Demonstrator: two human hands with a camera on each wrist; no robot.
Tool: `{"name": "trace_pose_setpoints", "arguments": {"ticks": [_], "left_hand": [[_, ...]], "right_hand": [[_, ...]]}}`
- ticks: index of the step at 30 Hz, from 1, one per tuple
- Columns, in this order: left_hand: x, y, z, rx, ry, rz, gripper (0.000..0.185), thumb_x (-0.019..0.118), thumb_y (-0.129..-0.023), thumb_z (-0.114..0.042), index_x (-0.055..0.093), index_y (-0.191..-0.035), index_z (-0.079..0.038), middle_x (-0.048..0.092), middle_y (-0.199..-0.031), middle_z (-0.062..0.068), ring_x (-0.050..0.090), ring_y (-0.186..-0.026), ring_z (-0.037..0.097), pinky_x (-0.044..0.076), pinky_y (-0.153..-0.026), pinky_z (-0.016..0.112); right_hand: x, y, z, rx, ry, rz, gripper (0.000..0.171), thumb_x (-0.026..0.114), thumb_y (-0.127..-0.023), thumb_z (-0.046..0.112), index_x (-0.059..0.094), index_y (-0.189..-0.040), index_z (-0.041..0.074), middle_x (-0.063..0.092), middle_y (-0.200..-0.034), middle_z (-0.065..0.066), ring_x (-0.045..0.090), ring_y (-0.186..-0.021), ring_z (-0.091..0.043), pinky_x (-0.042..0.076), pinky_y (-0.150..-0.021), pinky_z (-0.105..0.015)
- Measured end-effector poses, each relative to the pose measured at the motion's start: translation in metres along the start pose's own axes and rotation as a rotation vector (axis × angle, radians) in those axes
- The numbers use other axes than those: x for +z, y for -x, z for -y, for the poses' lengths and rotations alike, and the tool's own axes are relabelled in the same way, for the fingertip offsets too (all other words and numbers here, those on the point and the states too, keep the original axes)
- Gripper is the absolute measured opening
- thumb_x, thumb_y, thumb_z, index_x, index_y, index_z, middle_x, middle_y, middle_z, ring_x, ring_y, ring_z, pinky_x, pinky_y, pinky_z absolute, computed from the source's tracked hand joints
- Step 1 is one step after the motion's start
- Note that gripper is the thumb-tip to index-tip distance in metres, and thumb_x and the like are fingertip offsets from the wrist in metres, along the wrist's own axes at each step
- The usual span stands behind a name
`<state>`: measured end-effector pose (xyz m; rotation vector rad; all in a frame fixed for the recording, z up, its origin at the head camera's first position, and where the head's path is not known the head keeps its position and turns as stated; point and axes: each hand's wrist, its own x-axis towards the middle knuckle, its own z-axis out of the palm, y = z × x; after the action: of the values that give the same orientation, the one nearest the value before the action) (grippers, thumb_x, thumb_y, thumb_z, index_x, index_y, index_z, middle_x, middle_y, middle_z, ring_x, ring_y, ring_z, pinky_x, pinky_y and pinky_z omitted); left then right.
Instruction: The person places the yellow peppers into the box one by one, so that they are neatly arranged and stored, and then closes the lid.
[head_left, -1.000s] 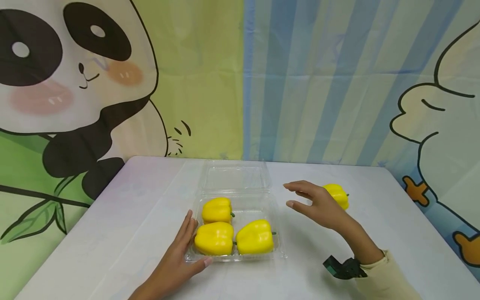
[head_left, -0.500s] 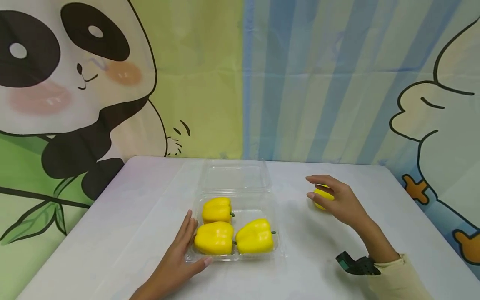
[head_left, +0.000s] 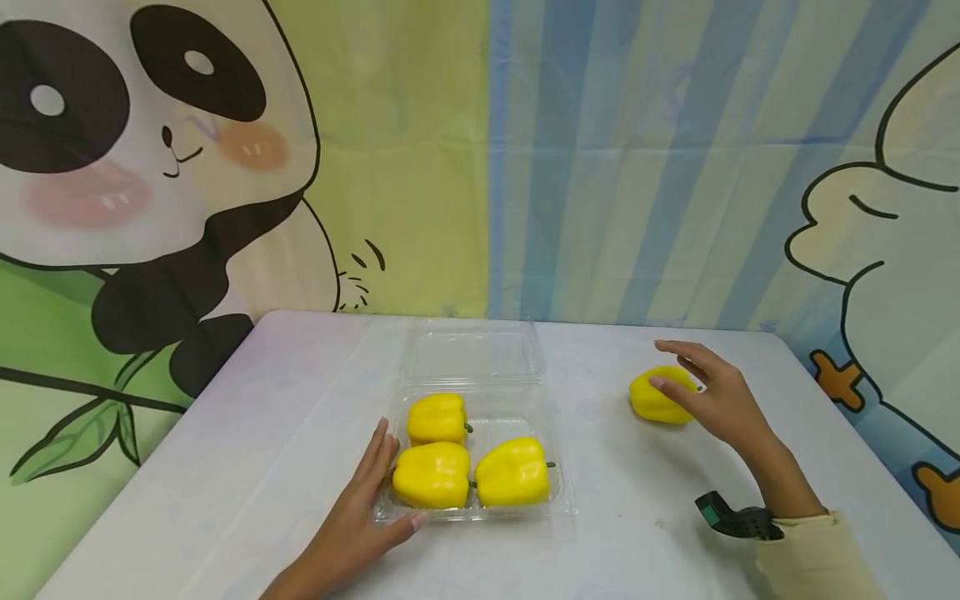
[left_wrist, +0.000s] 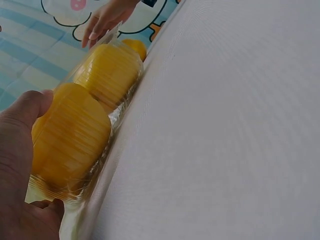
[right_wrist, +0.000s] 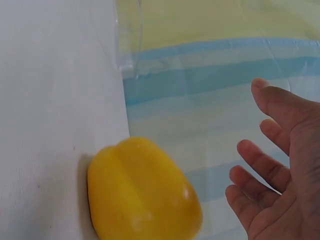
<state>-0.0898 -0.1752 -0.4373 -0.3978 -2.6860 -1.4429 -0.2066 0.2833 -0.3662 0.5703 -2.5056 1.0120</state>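
The yellow pepper (head_left: 658, 396) lies on its side on the white table (head_left: 300, 400), well apart from the clear box (head_left: 558, 500), out to the right. Your right hand (head_left: 716, 396) is right by it with the fingers (right_wrist: 260, 165) spread and loose, holding nothing. From the head view a fingertip seems to touch the pepper's top, but the wrist view shows a gap, so you cannot be sure of a touch.

Your left hand (head_left: 360, 517) lies flat by the left side of the box, fingers straight, thumb along the front edge. It presses, it does not grip.

The pepper looks smooth and shiny, so it may slip. It looks light and firm, and it is round, so it could roll if you nudge it. Take it around the fat middle, thumb on one side and fingers on the other, not by the small green stem.

Three more peppers (head_left: 431, 475) sit in the box, two in front and one behind on the left. The back right spot is free. The lid (head_left: 472, 354) lies open behind.
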Motion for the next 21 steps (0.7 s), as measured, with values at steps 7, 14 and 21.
{"name": "trace_pose_setpoints", "arguments": {"ticks": [7,14,21], "left_hand": [[0.000,0.001,0.000,0.014,0.013,0.000,0.104,0.076,-0.081,-0.049,0.016,-0.156,-0.009,0.000,-0.163,-0.005,0.020,-0.143,0.017,0.021,-0.104,0.013],[-0.001,-0.001,-0.001,-0.019,-0.009,0.007,0.108,0.077,-0.079,-0.050,0.014,-0.156,-0.010,0.002,-0.162,-0.005,0.021,-0.142,0.015,0.019,-0.104,0.013],[-0.001,-0.001,0.000,-0.033,-0.031,0.006,0.110,0.077,-0.078,-0.052,0.012,-0.157,-0.011,0.004,-0.162,-0.004,0.022,-0.141,0.014,0.020,-0.104,0.014]], "right_hand": [[-0.003,0.003,-0.013,0.054,0.005,0.004,0.062,0.075,-0.087,0.020,0.049,-0.143,0.014,0.046,-0.143,-0.017,0.040,-0.130,-0.042,0.027,-0.104,-0.009],[-0.003,0.005,-0.028,0.161,-0.058,0.072,0.087,0.077,-0.086,0.022,0.024,-0.155,0.015,0.025,-0.153,-0.025,0.026,-0.136,-0.049,0.025,-0.104,-0.064],[0.003,0.008,-0.046,0.222,-0.084,0.132,0.107,0.079,-0.083,0.025,0.002,-0.158,0.018,0.009,-0.157,-0.028,0.015,-0.137,-0.054,0.021,-0.102,-0.073]]}}
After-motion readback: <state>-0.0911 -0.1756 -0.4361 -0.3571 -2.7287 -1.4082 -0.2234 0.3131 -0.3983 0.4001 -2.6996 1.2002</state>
